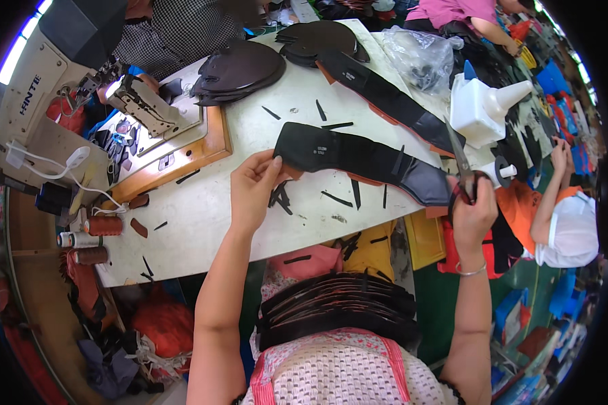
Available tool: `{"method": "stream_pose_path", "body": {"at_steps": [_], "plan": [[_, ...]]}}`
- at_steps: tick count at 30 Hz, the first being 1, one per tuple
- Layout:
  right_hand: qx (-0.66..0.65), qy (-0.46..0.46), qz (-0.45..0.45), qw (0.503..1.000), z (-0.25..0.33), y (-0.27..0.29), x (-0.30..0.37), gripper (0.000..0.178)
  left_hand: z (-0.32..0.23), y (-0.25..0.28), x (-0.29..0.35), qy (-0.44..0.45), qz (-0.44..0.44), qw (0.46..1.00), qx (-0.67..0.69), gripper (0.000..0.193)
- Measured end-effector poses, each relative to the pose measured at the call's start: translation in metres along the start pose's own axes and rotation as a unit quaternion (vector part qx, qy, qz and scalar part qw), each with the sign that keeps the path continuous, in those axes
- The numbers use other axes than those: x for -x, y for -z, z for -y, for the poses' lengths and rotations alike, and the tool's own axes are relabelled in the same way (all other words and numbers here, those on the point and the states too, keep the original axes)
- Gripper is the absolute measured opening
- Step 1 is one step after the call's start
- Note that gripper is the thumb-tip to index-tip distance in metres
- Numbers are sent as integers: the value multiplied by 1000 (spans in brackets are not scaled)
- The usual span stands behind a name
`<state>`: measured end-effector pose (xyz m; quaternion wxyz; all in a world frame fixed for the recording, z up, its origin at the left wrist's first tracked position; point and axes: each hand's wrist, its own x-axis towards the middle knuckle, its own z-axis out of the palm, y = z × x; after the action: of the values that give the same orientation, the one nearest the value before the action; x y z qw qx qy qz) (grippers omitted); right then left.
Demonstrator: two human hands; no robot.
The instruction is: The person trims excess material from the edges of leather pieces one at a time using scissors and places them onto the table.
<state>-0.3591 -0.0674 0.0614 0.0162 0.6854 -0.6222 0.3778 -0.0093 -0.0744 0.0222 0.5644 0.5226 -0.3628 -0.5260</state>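
Observation:
A long, curved black leather-like piece point(365, 156) with reddish-brown edging stretches between my hands above the white table point(250, 236). My left hand point(253, 181) pinches its left end between thumb and fingers. At the other end my right hand point(475, 208) is closed around scissors point(461, 156), their blades pointing up and away. The piece's right end meets the right fingers; whether they also grip it I cannot tell. Beyond it lies a similar black strip point(392, 98). A stack of dark pieces point(338, 307) rests on my lap.
A sewing machine point(142, 108) stands at the left, with brown thread spools point(105, 226) near it. Dark piece stacks point(240, 71) sit at the back. A clear plastic bag point(422, 57) and a white plastic holder point(476, 111) are at the right. Black scraps point(336, 198) litter the table. Co-workers sit nearby.

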Motion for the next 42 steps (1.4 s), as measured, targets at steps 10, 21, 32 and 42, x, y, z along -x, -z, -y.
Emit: {"method": "stream_pose_path", "body": {"at_steps": [10, 21, 32, 42], "plan": [[-75, 134, 239, 959, 79, -37, 39, 55, -15, -32, 57, -39, -28, 996, 73, 26], [-56, 153, 217, 962, 87, -57, 41, 54, -6, -27, 69, 1, -96, 979, 179, 27], [-79, 140, 289, 944, 92, -60, 34, 49, -4, -28, 75, -5, -89, 987, 137, 22], [-79, 201, 208, 954, 104, -62, 26, 45, -9, -30, 77, -21, -94, 989, 112, 20]]}}
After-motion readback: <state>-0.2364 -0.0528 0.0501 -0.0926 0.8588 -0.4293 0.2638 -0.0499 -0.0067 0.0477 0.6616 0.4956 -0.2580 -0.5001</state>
